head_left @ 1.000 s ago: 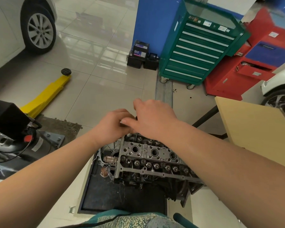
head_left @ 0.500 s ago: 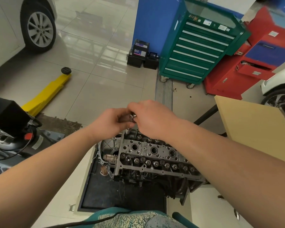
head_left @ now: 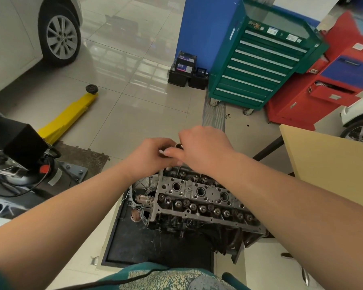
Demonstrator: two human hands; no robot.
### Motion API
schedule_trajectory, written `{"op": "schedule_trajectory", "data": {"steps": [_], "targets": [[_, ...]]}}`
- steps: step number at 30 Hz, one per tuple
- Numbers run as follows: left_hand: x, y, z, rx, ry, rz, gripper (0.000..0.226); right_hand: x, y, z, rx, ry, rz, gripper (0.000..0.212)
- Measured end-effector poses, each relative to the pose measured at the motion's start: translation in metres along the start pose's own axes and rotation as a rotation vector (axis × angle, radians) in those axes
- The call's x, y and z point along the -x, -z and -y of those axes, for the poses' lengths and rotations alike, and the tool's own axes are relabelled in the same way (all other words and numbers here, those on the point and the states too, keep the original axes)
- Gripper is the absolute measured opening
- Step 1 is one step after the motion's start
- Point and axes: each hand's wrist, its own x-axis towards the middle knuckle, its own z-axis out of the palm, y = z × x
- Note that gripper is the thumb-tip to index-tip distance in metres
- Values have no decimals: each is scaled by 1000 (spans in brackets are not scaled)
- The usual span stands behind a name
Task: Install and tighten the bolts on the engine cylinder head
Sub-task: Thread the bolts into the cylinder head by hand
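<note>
Bolt: small, rigid steel, probably oily; pinched between fingers of left hand and right hand above cylinder head; hold by its head.

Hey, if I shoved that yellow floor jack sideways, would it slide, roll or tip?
The yellow floor jack lies long and low on the floor, so tipping seems unlikely. It looks like solid metal, probably heavy for its size. The glossy tiles might let it slide, though no wheels are visible, so rolling is uncertain.

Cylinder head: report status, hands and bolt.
Left hand and right hand both pinching a small metal piece, likely a bolt, above cylinder head far edge. Not seated yet. Nothing in the way.
</note>
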Motion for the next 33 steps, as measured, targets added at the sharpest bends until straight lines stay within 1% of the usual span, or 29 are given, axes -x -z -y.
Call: {"op": "schedule_trajectory", "data": {"steps": [2, 4, 5, 7, 9, 10, 11, 13, 15, 17, 18, 20, 21, 22, 23, 24, 25, 27, 28, 30, 31, 32, 33], "targets": [[-2, 1, 3, -70, -2, -24, 17, 2, 1, 0, -36, 82, -12, 49], [-3, 4, 6, -33, 16, 41, 8, 4, 4, -3, -118, 177, 40, 40], [-1, 5, 5, 23, 27, 80, 12, 4, 5, -4, -129, 193, 64, 33], [3, 6, 0, 99, 24, 132, 22, 2, 3, -3, -114, 129, 57, 22], [2, 4, -1, 26, -6, 84, 20, -1, 4, 2, -32, 16, 20, 38], [1, 3, 1, -32, -22, 41, 21, -2, 3, 3, 1, -11, 5, 46], [-1, 2, 3, -72, -31, 2, 21, -2, 0, 3, -4, 7, -17, 48], [-3, 2, 6, -112, -19, 29, 4, 2, 0, 3, -82, 118, 2, 39], [-3, 5, 9, -92, 16, 85, 14, 4, 1, 0, -148, 205, 69, 32], [-1, 7, 5, 2, 26, 124, 18, 3, 1, -2, -141, 155, 56, 21], [0, 8, 4, 34, 23, 128, 22, 2, 0, -2, -108, 98, 36, 24], [0, 6, 2, 12, 2, 94, 22, 0, 0, 0, -10, 1, 17, 45], [-1, 6, 3, -40, -24, 66, 22, 1, -2, 0, 13, -6, 3, 53], [-2, 5, 4, -85, -45, 36, 21, 3, -2, 0, 0, 18, -15, 56], [-3, 5, 6, -106, -49, 15, 17, 5, -3, 0, -36, 67, -25, 53], [-4, 7, 6, -117, -33, 17, 8, 7, -2, 0, -81, 126, -18, 44], [-5, 9, 7, -127, -10, 41, 5, 9, -1, -2, -114, 175, -2, 34], [-4, 11, 6, -74, 8, 120, 4, 9, -2, -3, -112, 161, -2, 21], [-2, 11, 2, -27, -5, 149, 9, 8, -2, -2, -79, 115, -21, 25], [0, 8, -2, -13, -45, 151, 15, 5, 1, 3, 34, 0, -37, 47], [-1, 7, -2, -56, -62, 121, 13, 4, 0, 4, 53, -14, -48, 53], [-2, 5, -1, -111, -85, 91, 11, 3, -2, 4, 17, 17, -65, 54], [-4, 3, 2, -146, -91, 69, 11, 5, -3, 4, -41, 73, -61, 50]]}}
